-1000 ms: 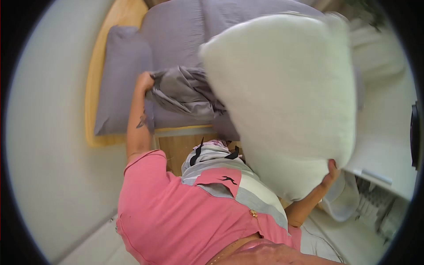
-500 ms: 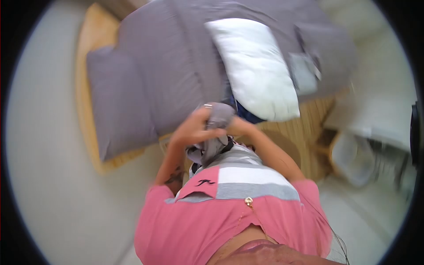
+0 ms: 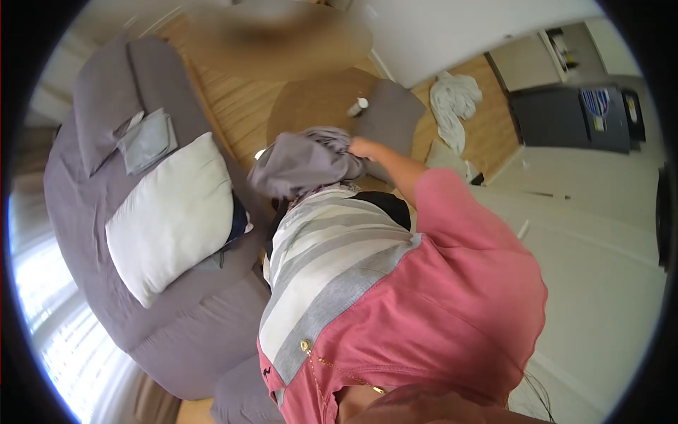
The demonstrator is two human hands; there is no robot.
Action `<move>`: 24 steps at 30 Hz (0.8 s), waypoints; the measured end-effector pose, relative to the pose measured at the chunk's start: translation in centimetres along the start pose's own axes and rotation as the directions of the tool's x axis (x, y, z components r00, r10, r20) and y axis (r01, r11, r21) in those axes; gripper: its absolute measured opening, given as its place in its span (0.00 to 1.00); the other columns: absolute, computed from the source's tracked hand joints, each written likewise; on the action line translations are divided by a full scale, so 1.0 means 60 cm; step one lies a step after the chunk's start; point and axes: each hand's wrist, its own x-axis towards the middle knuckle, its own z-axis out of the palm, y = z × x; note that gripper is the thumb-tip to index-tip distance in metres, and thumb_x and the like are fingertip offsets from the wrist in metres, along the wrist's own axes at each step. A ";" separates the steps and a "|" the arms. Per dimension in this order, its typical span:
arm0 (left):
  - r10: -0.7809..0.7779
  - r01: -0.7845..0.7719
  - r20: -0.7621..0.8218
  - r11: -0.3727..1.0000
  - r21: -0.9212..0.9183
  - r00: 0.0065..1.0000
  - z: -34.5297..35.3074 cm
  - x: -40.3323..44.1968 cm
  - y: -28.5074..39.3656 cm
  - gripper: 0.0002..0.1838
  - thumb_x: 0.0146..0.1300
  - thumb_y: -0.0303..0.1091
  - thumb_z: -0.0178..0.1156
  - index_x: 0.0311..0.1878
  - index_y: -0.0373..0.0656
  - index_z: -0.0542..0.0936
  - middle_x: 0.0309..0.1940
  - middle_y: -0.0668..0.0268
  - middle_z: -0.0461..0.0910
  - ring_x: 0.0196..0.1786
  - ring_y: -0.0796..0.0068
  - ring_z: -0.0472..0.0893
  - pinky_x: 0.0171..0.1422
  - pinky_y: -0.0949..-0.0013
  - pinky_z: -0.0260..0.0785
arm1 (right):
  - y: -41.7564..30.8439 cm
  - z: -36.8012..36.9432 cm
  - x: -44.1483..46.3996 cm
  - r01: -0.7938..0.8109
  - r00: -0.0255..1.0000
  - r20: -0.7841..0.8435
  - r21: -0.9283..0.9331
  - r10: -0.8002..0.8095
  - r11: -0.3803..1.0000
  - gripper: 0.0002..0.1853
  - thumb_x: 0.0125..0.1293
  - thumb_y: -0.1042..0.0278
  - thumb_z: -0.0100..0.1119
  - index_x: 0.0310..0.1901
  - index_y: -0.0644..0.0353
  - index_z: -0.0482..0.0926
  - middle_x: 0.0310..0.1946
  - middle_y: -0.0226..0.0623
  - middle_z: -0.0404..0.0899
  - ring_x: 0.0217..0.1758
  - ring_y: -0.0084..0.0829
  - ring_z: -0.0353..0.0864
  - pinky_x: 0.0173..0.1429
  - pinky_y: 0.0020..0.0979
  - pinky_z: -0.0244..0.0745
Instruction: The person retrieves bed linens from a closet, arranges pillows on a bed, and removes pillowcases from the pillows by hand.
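Note:
My right hand (image 3: 361, 147) is closed on the edge of a bunched grey bed linen piece (image 3: 304, 162), in front of my waist. The linen hangs loosely to the left of that hand, its shape hidden by folds. My left hand and forearm do not show. Left of the linen lies the bed (image 3: 198, 325) with grey bedding. A bare white pillow (image 3: 173, 215) rests on it, beside a folded light grey cloth (image 3: 147, 141) and a grey pillow (image 3: 106, 116).
A brown rounded surface (image 3: 300, 102) stands ahead, with grey fabric (image 3: 395, 116) and a small white container (image 3: 358, 107) on it. A white cloth (image 3: 453, 106) is heaped on the wood floor. Farther right is a dark grey appliance (image 3: 551, 116) with stickers.
My view has turned right, bringing the bed to the left side. The grey linen, earlier bunched between both hands, now spreads wider. My left hand has gone out of sight.

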 end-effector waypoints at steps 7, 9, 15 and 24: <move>0.115 -0.177 -0.275 0.961 -0.213 0.955 -0.118 -0.105 0.063 0.23 0.54 0.41 0.63 0.47 0.31 0.75 0.48 0.52 0.74 0.48 0.62 0.73 0.54 0.62 0.66 | 0.352 -0.298 -0.092 0.024 0.776 -0.550 0.515 0.309 0.857 0.28 0.56 0.60 0.56 0.57 0.63 0.65 0.56 0.45 0.65 0.57 0.39 0.64 0.59 0.42 0.59; 0.159 -0.283 -0.401 0.920 -0.272 0.902 -0.207 -0.161 0.095 0.24 0.54 0.41 0.64 0.46 0.30 0.75 0.48 0.51 0.74 0.47 0.62 0.74 0.53 0.62 0.67 | 0.400 -0.449 -0.138 0.171 0.602 -0.759 0.426 0.249 0.888 0.32 0.56 0.59 0.57 0.60 0.66 0.61 0.59 0.46 0.62 0.61 0.39 0.60 0.63 0.38 0.55; 0.512 -0.596 -0.778 0.770 0.227 0.364 -0.462 -0.466 0.242 0.28 0.53 0.44 0.65 0.47 0.26 0.74 0.47 0.49 0.74 0.46 0.61 0.73 0.53 0.65 0.67 | 0.342 -0.651 -0.090 0.340 0.706 -0.700 0.472 0.111 0.813 0.41 0.56 0.54 0.59 0.66 0.61 0.51 0.63 0.45 0.58 0.65 0.40 0.57 0.66 0.40 0.51; 0.294 -0.736 -0.697 0.461 -0.496 0.654 -0.386 -0.441 0.319 0.22 0.58 0.41 0.61 0.48 0.32 0.74 0.49 0.53 0.74 0.46 0.67 0.74 0.54 0.68 0.67 | -0.273 -0.080 -0.141 0.166 0.531 0.256 0.903 -0.808 0.395 0.50 0.55 0.31 0.48 0.68 0.58 0.41 0.65 0.54 0.50 0.64 0.49 0.58 0.62 0.52 0.60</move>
